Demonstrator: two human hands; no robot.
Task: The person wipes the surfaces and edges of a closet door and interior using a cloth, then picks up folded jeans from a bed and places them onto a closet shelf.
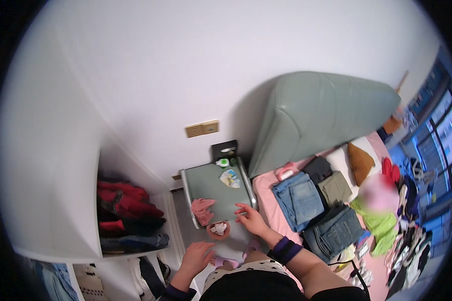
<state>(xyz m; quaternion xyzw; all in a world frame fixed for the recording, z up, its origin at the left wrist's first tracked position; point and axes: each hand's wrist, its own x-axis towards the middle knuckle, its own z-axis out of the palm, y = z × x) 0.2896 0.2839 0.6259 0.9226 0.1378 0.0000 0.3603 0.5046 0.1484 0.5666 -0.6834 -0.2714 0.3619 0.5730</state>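
Note:
My left hand [196, 258] hangs near the white shelving, its fingers stretched out and holding nothing. My right hand [251, 219] reaches over the front of a grey-green nightstand [216, 188], fingers apart and empty. On the nightstand's near left corner lies a crumpled pink cloth [203, 211]. Below that cloth, between my hands, stands a small pinkish bin [226, 232] with white crumpled tissue [218, 229] in it. Folded blue jeans [299, 200] lie on the bed to the right of my right hand.
A padded green headboard [326, 113] rises behind the pink-sheeted bed [268, 193]. More folded jeans [334, 233], olive trousers [335, 188], a brown cushion [360, 163] and a lime-green garment [381, 228] cover it. At left, the shelving [88, 241] holds red clothes [120, 198].

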